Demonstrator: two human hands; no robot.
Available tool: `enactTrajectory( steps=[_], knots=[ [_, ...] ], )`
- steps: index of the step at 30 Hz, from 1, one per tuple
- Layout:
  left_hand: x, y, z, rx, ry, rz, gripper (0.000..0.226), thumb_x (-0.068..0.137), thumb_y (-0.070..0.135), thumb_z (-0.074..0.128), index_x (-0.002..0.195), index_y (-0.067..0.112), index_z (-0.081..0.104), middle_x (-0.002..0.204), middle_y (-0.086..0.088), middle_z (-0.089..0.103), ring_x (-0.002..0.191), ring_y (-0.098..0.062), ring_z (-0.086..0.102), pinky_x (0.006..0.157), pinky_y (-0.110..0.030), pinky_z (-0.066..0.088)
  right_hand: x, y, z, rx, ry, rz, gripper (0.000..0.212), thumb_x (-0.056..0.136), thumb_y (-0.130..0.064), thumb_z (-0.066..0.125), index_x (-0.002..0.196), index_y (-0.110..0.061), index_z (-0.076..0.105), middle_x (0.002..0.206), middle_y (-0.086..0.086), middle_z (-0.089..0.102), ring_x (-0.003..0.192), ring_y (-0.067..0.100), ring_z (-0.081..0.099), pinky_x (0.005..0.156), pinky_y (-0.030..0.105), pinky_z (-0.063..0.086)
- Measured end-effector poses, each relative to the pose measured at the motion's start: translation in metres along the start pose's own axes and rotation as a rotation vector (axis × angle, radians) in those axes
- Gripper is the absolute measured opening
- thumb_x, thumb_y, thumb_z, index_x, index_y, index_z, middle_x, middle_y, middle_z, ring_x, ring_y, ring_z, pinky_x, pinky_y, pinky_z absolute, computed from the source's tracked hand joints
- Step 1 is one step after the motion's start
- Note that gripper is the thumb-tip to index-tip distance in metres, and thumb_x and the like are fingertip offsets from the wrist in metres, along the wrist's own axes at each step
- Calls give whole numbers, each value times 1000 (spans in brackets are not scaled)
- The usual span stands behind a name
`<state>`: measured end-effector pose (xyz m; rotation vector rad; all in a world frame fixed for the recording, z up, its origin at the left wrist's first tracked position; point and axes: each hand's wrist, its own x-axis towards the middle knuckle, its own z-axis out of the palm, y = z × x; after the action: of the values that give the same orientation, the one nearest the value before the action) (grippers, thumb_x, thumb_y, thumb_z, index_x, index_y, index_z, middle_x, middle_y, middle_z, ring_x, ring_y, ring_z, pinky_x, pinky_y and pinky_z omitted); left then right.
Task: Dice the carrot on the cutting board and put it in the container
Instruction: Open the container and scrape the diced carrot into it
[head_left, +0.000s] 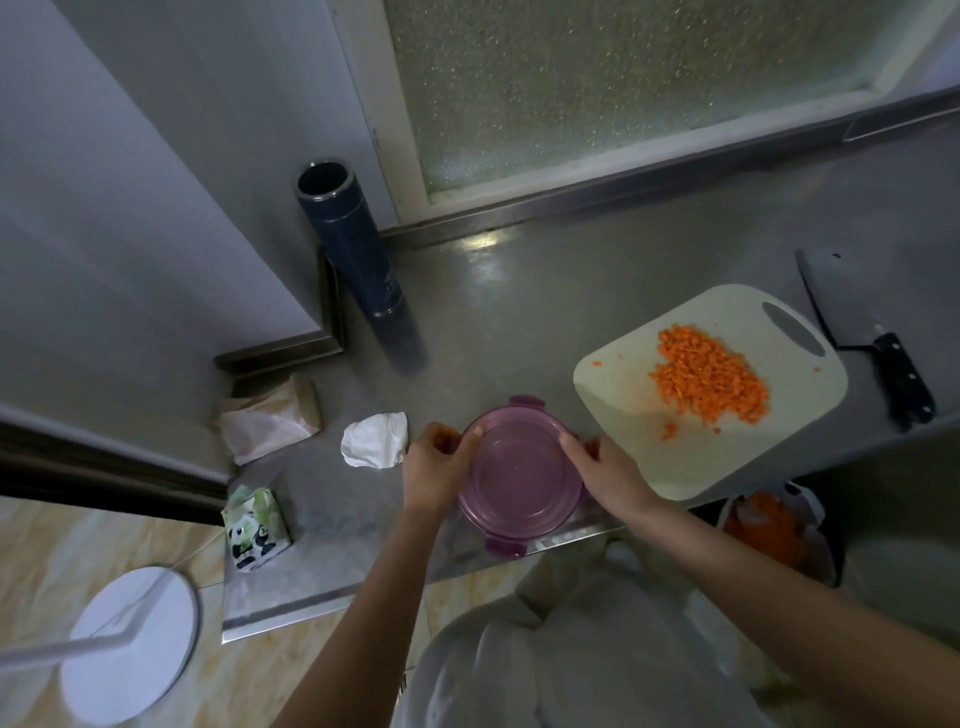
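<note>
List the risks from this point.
The container sits at the front edge of the counter, with the left hand and right hand gripping its rim; a hard pull could send it off.
The cutting board reaches that edge too; a nudge might spill diced carrot.

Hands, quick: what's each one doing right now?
Left hand: grips the purple container at its left rim.
Right hand: grips the container's right rim.
</note>
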<state>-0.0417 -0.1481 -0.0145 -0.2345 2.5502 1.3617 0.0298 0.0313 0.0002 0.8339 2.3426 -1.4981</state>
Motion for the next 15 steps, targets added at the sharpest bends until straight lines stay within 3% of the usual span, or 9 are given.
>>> enactTrajectory(
  steps=[3, 6, 9, 13, 15],
  knots=[
    [-4, -1, 2, -17, 15, -1, 29, 80, 35, 71, 70, 13, 54, 63, 5, 52, 59, -8, 48, 53, -13, 37, 1, 3, 8, 190, -28, 143, 38, 89, -51, 52, 74, -17, 61, 86, 4, 66, 89, 24, 63, 84, 37, 52],
    [-8, -3, 4, -53, 49, 11, 30, 79, 32, 72, 68, 11, 53, 60, 4, 51, 57, -10, 46, 53, -15, 36, -1, -1, 9, 179, -3, 110, 40, 92, -47, 50, 84, -12, 66, 90, 8, 68, 91, 26, 63, 87, 39, 50],
    [-10, -3, 6, -75, 55, -8, 30, 79, 32, 73, 69, 10, 54, 61, 3, 52, 59, -12, 47, 55, -20, 38, -6, -3, 7, 159, 29, 53, 42, 95, -41, 48, 92, -4, 66, 87, 8, 66, 88, 25, 62, 76, 30, 46],
    [-12, -7, 4, -88, 34, -124, 39, 77, 45, 71, 85, 8, 61, 78, -2, 63, 71, -15, 58, 60, -23, 42, -7, -2, 5, -23, 92, -52, 30, 95, -39, 48, 83, -11, 52, 78, -1, 54, 77, 18, 51, 58, 18, 32],
    [-15, -13, 2, -51, 22, -175, 43, 77, 51, 68, 87, 9, 64, 79, -2, 65, 74, -17, 60, 64, -25, 43, -5, 0, 3, -126, 141, -126, 29, 94, -39, 51, 88, -11, 53, 81, -1, 54, 77, 16, 48, 64, 23, 32]
  ],
)
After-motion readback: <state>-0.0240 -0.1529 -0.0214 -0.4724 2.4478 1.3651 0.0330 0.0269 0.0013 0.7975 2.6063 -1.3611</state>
